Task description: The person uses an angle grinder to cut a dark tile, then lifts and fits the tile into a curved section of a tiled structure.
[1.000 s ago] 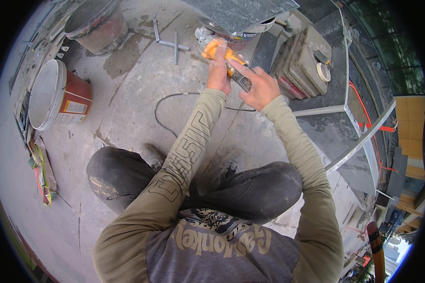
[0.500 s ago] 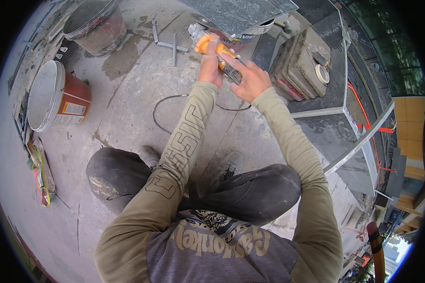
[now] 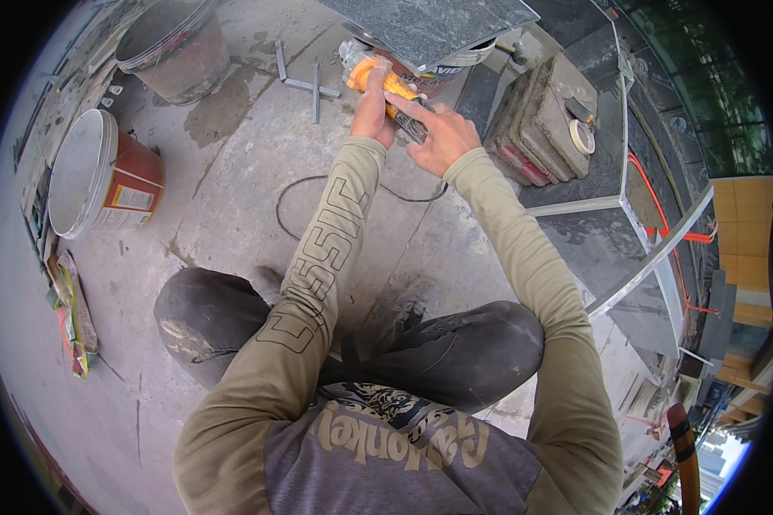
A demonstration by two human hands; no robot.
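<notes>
An orange and black angle grinder point(image 3: 378, 79) is held out in front of me, near the edge of a dark stone tile point(image 3: 429, 26) that lies over a bucket. My left hand point(image 3: 372, 112) wraps around the grinder's orange body. My right hand point(image 3: 441, 137) holds its dark rear end, with fingers partly spread. The grinder's black cable point(image 3: 309, 184) loops over the concrete floor below my arms. I am squatting, with both knees in dark trousers beneath my forearms.
A grey bucket point(image 3: 172, 47) and an orange bucket with a white lid point(image 3: 103, 180) stand at the left. A metal cross piece point(image 3: 309, 86) lies on the floor. Stacked slabs point(image 3: 541, 120) with a tape roll point(image 3: 581, 137) sit at the right, beside a metal frame point(image 3: 653, 249).
Both hands have carried the grinder farther away from me and up, closer to the dark tile's edge. The view has shifted slightly forward.
</notes>
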